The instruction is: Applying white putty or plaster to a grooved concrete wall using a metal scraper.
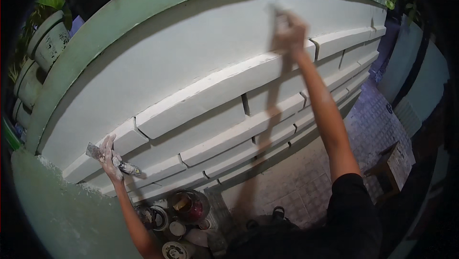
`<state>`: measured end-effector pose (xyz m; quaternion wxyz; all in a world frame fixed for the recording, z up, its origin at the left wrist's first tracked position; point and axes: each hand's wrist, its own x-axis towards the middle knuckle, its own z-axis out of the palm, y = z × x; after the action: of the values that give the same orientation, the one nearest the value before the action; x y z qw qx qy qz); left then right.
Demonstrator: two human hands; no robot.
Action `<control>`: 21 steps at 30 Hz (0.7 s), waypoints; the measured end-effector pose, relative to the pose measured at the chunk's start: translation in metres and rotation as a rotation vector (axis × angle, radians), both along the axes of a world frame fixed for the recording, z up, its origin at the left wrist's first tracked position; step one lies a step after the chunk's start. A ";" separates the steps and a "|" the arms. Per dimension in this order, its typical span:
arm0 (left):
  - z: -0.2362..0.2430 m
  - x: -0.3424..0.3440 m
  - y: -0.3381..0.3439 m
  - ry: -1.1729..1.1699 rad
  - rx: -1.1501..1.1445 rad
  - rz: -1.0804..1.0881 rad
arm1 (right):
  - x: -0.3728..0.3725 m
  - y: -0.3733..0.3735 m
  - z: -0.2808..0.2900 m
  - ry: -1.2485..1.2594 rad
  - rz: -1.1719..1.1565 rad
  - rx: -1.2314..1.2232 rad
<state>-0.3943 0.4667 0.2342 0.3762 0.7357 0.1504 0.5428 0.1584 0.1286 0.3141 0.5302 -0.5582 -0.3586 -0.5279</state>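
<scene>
A white-smeared putty knife (128,167) is in my left hand (110,157), its wide blade sticking out beyond the fingers and its handle pointing right. That hand is close to the left end of a white wall (201,48) with raised brick-like ledges (210,91). Higher up, my right hand (291,32) is at the smooth upper band of the wall, fingers curled. Motion blurs it. A thin greyish thing shows at its fingertips, too smeared to name. White dust marks both hands.
A green rim (129,10) tops the wall. Potted plants (48,39) stand beyond it at left. Below are a dark bucket (190,205) and several cans and tubs (176,249). A small wooden stool (389,168) stands on the tiled floor (306,197) at right.
</scene>
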 end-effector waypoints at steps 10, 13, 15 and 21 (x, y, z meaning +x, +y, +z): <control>-0.006 -0.020 0.019 0.108 0.157 0.074 | -0.108 0.060 -0.006 -0.049 0.197 -0.530; 0.002 0.004 -0.007 0.056 -0.054 -0.038 | 0.003 -0.021 -0.007 0.081 0.045 -0.096; 0.005 0.003 0.000 0.077 -0.036 -0.035 | 0.051 -0.087 0.005 0.640 -0.213 0.065; 0.004 0.003 -0.007 0.061 -0.101 0.018 | -0.065 0.041 -0.002 0.072 0.023 -0.177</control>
<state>-0.3912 0.4597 0.2379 0.4034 0.7304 0.1957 0.5152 0.0939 0.1694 0.3124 0.4973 -0.6176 -0.3908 -0.4675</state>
